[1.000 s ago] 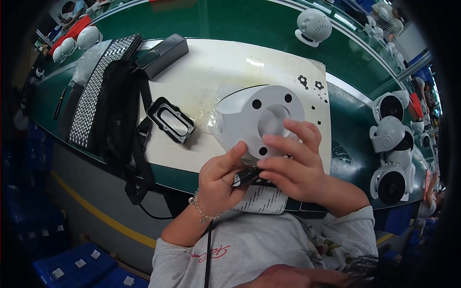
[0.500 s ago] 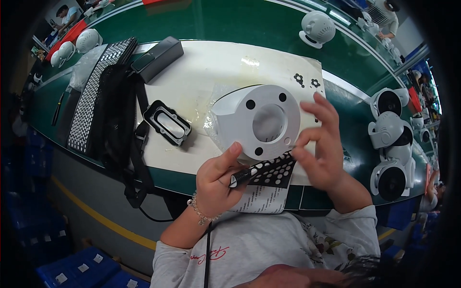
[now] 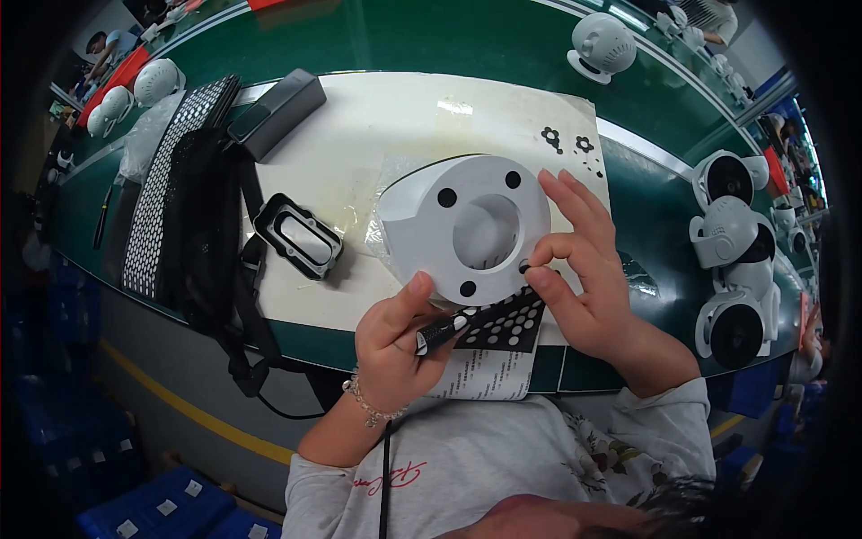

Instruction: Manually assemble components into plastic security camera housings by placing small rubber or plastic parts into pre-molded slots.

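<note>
A white fan base (image 3: 422,234), rounded with a large round opening, faces up over the work board. Three black round pads sit on its flat ring, one of them the lower pad (image 3: 468,288). My right hand (image 3: 593,292) pinches a small black round pad (image 3: 525,267) between thumb and forefinger at the ring's lower right, its other fingers raised. Below the base, my left hand (image 3: 395,341) is closed round the curled end of a black pad sheet (image 3: 503,328) punched with round holes. Its thumb rests against the base's near edge. White printed backing (image 3: 489,373) hangs from the sheet.
On the pale board (image 3: 377,99) lie a black-rimmed oblong part (image 3: 301,238) and a dark grey box (image 3: 278,112). A black bag (image 3: 206,216) and perforated sheets (image 3: 148,234) are at left. White fans (image 3: 727,234) line the right; another fan (image 3: 603,45) stands at the back.
My right hand has moved in to the base's ring, bringing a black pad to the bare round spot at lower right. The base and my left hand shift slightly left in view.
</note>
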Available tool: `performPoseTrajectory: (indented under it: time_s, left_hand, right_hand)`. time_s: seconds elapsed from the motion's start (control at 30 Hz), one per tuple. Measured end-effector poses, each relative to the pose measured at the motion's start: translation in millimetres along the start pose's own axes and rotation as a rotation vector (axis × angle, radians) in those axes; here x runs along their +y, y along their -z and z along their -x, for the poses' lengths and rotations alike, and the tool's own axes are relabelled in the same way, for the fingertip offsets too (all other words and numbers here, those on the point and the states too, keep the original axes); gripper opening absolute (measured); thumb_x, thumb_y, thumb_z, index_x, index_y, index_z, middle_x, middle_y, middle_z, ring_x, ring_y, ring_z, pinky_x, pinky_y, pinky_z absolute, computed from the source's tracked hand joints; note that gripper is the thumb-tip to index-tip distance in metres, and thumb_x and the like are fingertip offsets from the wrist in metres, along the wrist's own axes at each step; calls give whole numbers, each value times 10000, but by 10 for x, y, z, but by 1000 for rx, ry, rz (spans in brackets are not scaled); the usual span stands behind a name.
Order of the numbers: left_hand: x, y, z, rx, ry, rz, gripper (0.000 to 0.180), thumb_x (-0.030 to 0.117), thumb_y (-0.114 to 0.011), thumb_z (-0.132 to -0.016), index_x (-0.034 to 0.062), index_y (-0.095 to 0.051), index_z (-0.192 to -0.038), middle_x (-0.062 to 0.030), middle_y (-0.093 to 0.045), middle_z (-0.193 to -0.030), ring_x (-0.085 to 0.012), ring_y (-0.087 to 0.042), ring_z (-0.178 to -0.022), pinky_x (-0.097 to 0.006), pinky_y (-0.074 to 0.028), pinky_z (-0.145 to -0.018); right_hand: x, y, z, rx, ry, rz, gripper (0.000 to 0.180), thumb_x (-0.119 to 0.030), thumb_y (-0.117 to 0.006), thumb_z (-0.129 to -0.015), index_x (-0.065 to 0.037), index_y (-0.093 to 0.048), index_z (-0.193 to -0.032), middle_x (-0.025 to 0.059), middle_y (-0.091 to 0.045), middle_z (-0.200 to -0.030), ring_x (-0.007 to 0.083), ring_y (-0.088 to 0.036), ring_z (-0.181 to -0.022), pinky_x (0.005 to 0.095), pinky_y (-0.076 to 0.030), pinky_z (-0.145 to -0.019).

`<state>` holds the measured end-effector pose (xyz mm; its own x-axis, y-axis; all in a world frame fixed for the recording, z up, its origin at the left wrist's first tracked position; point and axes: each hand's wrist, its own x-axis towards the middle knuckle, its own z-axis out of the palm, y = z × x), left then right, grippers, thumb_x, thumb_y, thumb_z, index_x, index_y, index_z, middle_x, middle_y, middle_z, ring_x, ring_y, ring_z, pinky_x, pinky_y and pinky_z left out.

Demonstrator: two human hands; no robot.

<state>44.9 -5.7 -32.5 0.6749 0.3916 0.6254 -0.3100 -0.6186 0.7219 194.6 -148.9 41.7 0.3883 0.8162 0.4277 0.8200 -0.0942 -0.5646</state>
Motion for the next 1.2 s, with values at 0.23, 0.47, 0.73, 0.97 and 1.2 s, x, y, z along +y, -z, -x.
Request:
performPoseTrajectory:
  time_s: [0.23,0.47,0.73,0.97,1.2]
  left_hand:
    - [4,21,-1,-33,11,15,489,-59,-656,-606,-88,-525,-1076,-106,-609,-889,-193,-583,-601,-262,-464,-560]
    - [-13,10,-15,-21,-59,62,332,-61,-650,-599,-68,-590,-925,-145,-536,-1119,-196,-595,-630,-269,-475,-578]
    - [-35,116,30,-104,-114,93,275,-14,-653,-561,7,-620,-833,-169,-426,-1269,-248,-602,-895,-279,-505,-637]
    - [-17,137,-47,-221,-83,33,258,3,-710,-622,21,-621,-864,-187,-372,-1304,-235,-600,-879,-262,-480,-600]
    - [24,152,-38,-241,32,73,259,15,-651,-579,34,-625,-836,-171,-473,-1222,-238,-591,-879,-320,-476,-727]
  right_hand:
    - [-68,57,79,56,246,524,143,-188,-580,-769,-56,-609,-814,181,-464,-1219,305,-358,-1192,419,-152,-998]
    - [88,17,6,144,-174,-179,289,-216,-642,-743,-55,-575,-973,40,-582,-985,188,-509,-982,355,-251,-950]
    - [235,161,-430,-22,-526,-1074,329,-157,-608,-752,4,-503,-1020,66,-573,-910,116,-562,-824,224,-437,-761]
    - [1337,15,-1423,392,6,453,162,-95,-528,-798,-59,-573,-948,56,-546,-831,187,-530,-766,271,-438,-680]
    - [2367,-121,-1629,8,-287,981,239,-48,-435,-795,-62,-581,-982,112,-547,-943,257,-525,-927,344,-459,-768]
